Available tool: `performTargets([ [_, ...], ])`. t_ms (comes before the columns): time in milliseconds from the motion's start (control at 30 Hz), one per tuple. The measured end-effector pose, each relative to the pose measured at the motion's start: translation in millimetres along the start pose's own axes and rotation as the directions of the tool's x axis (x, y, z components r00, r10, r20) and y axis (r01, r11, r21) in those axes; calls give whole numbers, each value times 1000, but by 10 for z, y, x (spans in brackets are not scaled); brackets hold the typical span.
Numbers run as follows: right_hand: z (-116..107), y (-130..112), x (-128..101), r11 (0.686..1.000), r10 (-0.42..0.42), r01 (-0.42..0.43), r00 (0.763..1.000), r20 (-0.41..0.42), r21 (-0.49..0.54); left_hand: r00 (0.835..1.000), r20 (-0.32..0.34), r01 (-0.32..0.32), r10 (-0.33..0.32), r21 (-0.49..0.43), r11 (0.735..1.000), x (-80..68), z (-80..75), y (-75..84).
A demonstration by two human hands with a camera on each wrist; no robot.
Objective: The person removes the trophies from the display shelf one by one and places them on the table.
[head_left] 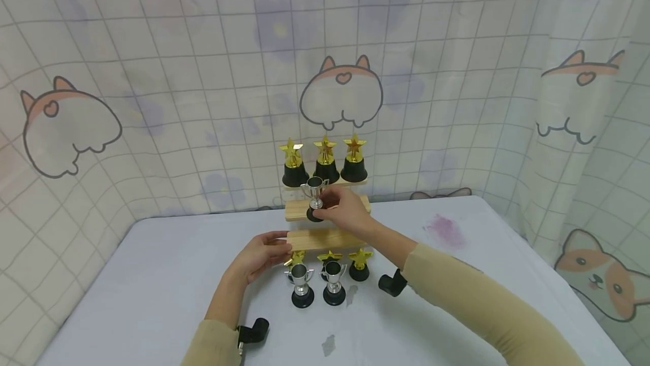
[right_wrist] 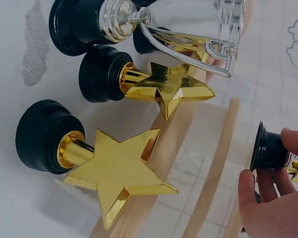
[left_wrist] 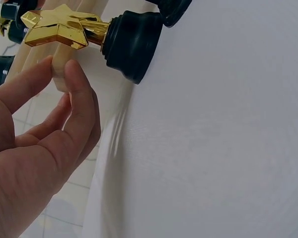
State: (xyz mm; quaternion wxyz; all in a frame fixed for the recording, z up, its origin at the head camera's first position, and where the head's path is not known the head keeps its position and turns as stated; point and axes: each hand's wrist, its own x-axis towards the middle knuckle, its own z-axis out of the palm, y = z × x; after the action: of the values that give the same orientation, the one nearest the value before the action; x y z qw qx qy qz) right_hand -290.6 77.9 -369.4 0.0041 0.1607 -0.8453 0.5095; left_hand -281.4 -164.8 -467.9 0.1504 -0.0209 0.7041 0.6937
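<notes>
My right hand point(head_left: 350, 208) holds a small silver trophy cup point(head_left: 315, 185) upright, fingers at its black base point(right_wrist: 269, 151). The cup is at the middle board point(head_left: 295, 211) of a stepped wooden stand; whether its base touches the wood, I cannot tell. My left hand point(head_left: 264, 256) pinches the left end of the stand's lowest visible board point(head_left: 325, 239) between thumb and fingers, as the wooden end point(left_wrist: 60, 82) in the left wrist view shows. Gold star trophies point(head_left: 354, 160) with black bases line the top board. Two silver trophy cups point(head_left: 302, 287) point(head_left: 334, 284) stand on the table in front.
Several more gold star trophies point(head_left: 359, 264) stand on the table just before the stand, partly behind the silver cups. A white cloth covers the table point(head_left: 167, 276). Behind it hangs a checked curtain point(head_left: 203, 101) with cartoon animals. Black wrist cameras point(head_left: 254, 331) sit on both wrists.
</notes>
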Motion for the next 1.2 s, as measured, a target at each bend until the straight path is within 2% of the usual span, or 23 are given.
performTargets([
  [200, -116, 6, -150, 999, 15, -15, 1000, -4, -44, 1000, -7, -2, 2, -9, 1000, 9, -1, -15],
  [433, -253, 90, -336, 998, 43, -44, 999, 11, 43, 1000, 12, -15, 15, -11, 1000, -3, -7, -11],
  [633, -341, 156, -475, 997, 51, -52, 999, 14, 65, 999, 33, -24, 25, -25, 999, -8, -15, -14],
  [933, -453, 176, -667, 997, 41, -43, 999, 20, 61, 1000, 10, -16, 16, -20, 1000, -4, -8, -15],
  [1200, -547, 228, -868, 991, 36, -41, 998, 45, 126, 1000, 20, -18, 18, -17, 1000, -7, 5, -19],
])
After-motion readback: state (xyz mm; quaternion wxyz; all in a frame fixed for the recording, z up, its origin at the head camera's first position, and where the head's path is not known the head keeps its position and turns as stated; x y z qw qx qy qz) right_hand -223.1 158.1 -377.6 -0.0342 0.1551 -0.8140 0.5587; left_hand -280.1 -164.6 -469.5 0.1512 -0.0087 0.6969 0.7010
